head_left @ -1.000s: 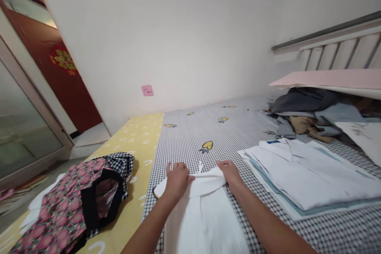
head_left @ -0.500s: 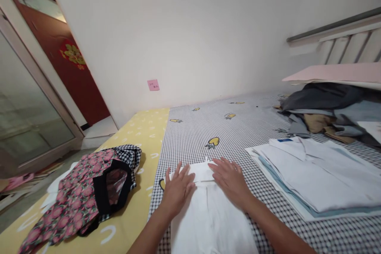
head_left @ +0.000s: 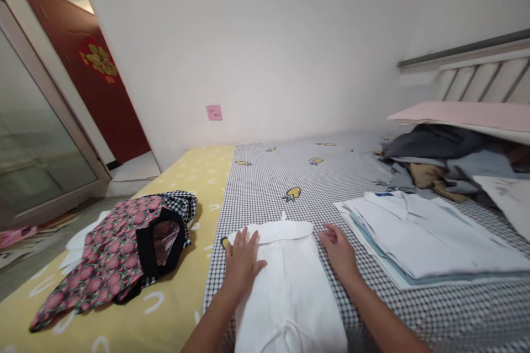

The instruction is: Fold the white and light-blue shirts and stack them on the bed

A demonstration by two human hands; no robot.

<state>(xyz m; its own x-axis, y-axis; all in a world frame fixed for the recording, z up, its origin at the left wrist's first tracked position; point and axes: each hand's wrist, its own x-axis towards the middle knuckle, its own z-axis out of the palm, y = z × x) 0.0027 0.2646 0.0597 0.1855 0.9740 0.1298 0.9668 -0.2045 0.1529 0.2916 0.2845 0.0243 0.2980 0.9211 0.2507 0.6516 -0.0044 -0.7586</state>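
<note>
A white garment (head_left: 287, 287) lies flat on the black-and-white checked bed sheet (head_left: 314, 182), its folded top band toward the wall. My left hand (head_left: 241, 262) rests flat and open on the garment's left edge. My right hand (head_left: 339, 249) lies open on the sheet just off the garment's right edge. Neither hand holds anything.
A stack of folded white and pale blue shirts (head_left: 430, 237) lies to the right. Behind it is a heap of dark, grey and tan clothes (head_left: 443, 160) under a pink board (head_left: 464, 113). A pink floral garment with black trim (head_left: 116, 248) lies on the yellow sheet (head_left: 186, 187) at left.
Both hands let go of the top band, pressed it flat, then slid apart: the left to the garment's left edge, the right off onto the sheet.
</note>
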